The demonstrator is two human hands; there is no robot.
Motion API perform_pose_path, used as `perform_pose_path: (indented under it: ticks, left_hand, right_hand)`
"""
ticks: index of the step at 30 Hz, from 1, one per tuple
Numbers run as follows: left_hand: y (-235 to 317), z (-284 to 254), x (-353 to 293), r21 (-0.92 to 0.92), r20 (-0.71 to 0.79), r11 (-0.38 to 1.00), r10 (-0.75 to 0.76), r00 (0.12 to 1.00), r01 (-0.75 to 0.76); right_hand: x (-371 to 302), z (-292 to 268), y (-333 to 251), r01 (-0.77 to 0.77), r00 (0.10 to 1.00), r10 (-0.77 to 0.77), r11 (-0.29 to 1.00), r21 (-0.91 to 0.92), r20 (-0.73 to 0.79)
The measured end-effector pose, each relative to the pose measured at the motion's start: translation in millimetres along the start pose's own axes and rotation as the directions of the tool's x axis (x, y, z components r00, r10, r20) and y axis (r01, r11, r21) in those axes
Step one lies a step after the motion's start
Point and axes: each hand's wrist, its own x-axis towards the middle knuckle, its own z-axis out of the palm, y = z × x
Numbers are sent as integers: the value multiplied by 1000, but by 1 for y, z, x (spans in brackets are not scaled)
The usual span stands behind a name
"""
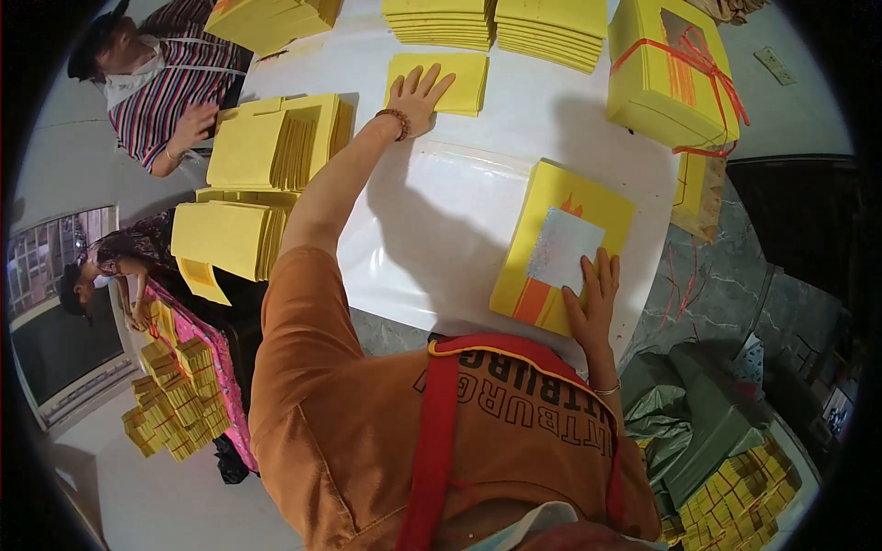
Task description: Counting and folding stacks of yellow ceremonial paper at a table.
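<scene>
I have both hands down on yellow paper, one near, one reaching out.
Nearest me, the right hand (595, 308) rests on the right edge of a yellow stack (535, 225) with a silvery square (565, 246) on top, fingers extended and slightly parted; I can't tell whether they grip it. To the left, folded yellow bundles (248, 151) line the white surface (450, 197). Farther out, my left hand (418, 99) presses flat, fingers spread wide and grasping nothing, on a smaller yellow pile (464, 87). Beyond it stand two taller yellow stacks (551, 32), with a red-tied yellow bundle (661, 83) at right.
</scene>
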Motion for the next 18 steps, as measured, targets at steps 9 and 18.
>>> perform_pose_path:
  ticks: [9, 18]
  left_hand:
    - [-7, -38, -12, -205, 57, 976, 90, 994, -76]
    - [172, -78, -158, -452, -352, 582, 581, 734, -677]
  right_hand:
    - [-4, 1, 0, 3, 1000, -3, 1000, -3, -20]
    - [-4, 4, 6, 26, 996, -25, 1000, 10, -82]
